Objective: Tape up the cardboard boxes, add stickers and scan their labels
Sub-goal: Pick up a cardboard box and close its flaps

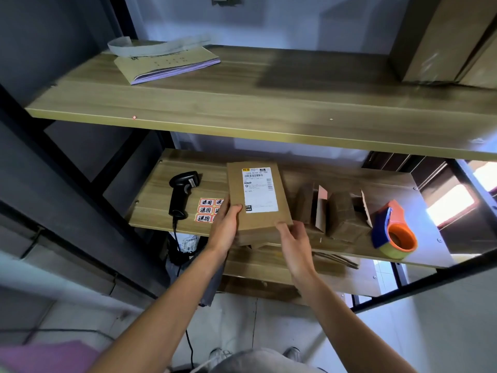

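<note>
Wooden shelf [309, 170] carries my labelled box [236, 189]. My left hand [226, 227] grips its edge and my right hand [295, 243] rests open against it. The tape [395, 232], stickers [205, 210] and scanner [183, 189] seemingly await use.

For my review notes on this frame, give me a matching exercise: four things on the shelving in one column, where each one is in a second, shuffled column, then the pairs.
Things
1. barcode scanner
2. tape dispenser
3. labelled box
4. booklet

Places
A. on the upper shelf, towards its left end
B. gripped at its near edge by the left hand
C. near the right end of the middle shelf
D. on the middle shelf, just left of the sticker sheet

Pairs: 1-D, 2-C, 3-B, 4-A
</note>
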A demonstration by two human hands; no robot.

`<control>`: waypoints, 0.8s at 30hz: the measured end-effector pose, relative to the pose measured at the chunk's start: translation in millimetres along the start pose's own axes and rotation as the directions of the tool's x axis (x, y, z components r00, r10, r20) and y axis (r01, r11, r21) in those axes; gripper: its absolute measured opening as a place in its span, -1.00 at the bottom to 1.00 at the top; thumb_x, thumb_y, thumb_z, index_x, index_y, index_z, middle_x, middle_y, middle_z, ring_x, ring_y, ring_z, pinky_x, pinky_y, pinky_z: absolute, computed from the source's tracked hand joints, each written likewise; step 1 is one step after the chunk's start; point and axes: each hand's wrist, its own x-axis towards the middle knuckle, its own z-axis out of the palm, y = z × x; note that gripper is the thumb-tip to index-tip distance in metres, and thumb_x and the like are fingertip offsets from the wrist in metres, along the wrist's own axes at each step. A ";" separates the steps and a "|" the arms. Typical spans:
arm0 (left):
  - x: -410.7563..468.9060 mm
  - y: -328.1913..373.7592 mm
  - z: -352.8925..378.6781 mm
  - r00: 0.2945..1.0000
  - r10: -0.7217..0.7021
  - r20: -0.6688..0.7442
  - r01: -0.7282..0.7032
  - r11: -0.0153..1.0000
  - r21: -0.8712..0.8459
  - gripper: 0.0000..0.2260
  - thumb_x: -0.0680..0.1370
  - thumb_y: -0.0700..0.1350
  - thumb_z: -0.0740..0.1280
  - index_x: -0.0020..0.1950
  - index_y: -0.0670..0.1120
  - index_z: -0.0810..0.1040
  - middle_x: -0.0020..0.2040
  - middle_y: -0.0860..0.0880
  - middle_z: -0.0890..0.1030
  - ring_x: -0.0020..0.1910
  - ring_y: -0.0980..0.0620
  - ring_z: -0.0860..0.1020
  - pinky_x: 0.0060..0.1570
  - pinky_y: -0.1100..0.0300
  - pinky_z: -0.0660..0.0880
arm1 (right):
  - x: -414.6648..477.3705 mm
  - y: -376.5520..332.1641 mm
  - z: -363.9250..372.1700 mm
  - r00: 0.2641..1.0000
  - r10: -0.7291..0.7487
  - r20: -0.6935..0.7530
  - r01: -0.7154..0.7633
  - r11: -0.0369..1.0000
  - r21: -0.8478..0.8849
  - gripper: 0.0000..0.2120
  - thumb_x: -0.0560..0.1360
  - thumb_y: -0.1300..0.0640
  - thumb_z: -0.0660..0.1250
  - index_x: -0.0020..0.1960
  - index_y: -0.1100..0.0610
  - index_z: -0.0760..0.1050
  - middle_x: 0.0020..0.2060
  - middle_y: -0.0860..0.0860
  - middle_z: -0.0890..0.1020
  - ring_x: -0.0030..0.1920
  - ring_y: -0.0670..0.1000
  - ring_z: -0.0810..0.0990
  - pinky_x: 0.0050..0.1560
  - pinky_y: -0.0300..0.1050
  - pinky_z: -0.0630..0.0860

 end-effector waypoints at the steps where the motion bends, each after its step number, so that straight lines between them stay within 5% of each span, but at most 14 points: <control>1: 1.6 -1.2 -2.1 1.000 0.007 0.006 -0.007 1.000 0.018 -0.68 0.66 -0.01 0.20 0.41 0.19 0.46 0.14 0.13 0.66 0.05 0.15 0.61 -0.25 0.31 0.53 | -1.6 5.7 0.8 1.000 -0.001 0.012 0.001 1.000 -0.022 -0.68 0.56 -0.15 0.34 0.25 -0.06 0.46 0.05 -0.16 0.64 0.09 -0.12 0.59 0.06 -0.10 0.48; 3: 4.7 -5.3 -4.5 1.000 0.016 0.009 -0.017 0.999 0.052 -0.60 0.61 0.01 0.19 0.46 0.21 0.40 0.20 0.08 0.64 0.09 0.07 0.62 -0.20 0.16 0.62 | -4.4 18.2 2.0 0.999 -0.010 0.032 0.012 0.998 -0.061 -0.64 0.56 -0.15 0.35 0.29 -0.05 0.46 0.10 -0.16 0.65 0.15 -0.09 0.60 0.18 -0.08 0.48; 5: 4.7 -8.8 -3.8 1.000 0.014 0.019 -0.016 0.996 0.086 -0.54 0.50 0.11 0.19 0.42 0.33 0.36 0.25 0.11 0.61 0.19 0.02 0.58 0.10 -0.11 0.61 | -8.6 29.2 2.9 0.999 -0.014 0.050 0.018 0.997 -0.079 -0.67 0.59 -0.10 0.35 0.31 -0.03 0.46 0.12 -0.15 0.65 0.16 -0.12 0.60 0.15 -0.17 0.47; 7: 3.0 -13.6 -1.6 0.999 0.040 0.029 -0.044 0.987 0.154 -0.46 0.48 0.18 0.17 0.49 0.33 0.28 0.32 0.16 0.56 0.30 0.03 0.52 0.31 -0.11 0.46 | -12.1 38.4 3.5 0.998 -0.020 0.057 0.023 0.997 -0.069 -0.70 0.61 -0.03 0.34 0.31 -0.04 0.45 0.13 -0.16 0.65 0.15 -0.16 0.60 0.12 -0.23 0.47; 11: -2.4 -23.0 4.5 0.997 0.065 0.040 -0.074 0.963 0.260 -0.48 0.67 0.24 0.08 0.63 0.21 0.09 0.52 0.09 0.40 0.49 -0.02 0.36 0.51 -0.09 0.26 | -9.2 56.2 1.1 0.999 -0.021 0.034 0.023 0.997 -0.079 -0.67 0.60 0.00 0.36 0.34 -0.02 0.44 0.14 -0.13 0.67 0.17 -0.12 0.62 0.29 -0.02 0.51; 24: 6.8 -48.3 -3.7 0.991 0.130 0.024 -0.131 0.933 0.335 -0.51 0.64 0.36 -0.08 0.57 0.34 0.09 0.46 0.14 0.47 0.43 -0.06 0.44 0.47 -0.10 0.31 | -6.4 54.8 -0.8 0.998 -0.055 0.015 0.057 0.977 -0.208 -0.51 0.59 -0.06 0.36 0.47 0.01 0.37 0.16 -0.14 0.60 0.21 -0.06 0.56 0.24 -0.10 0.44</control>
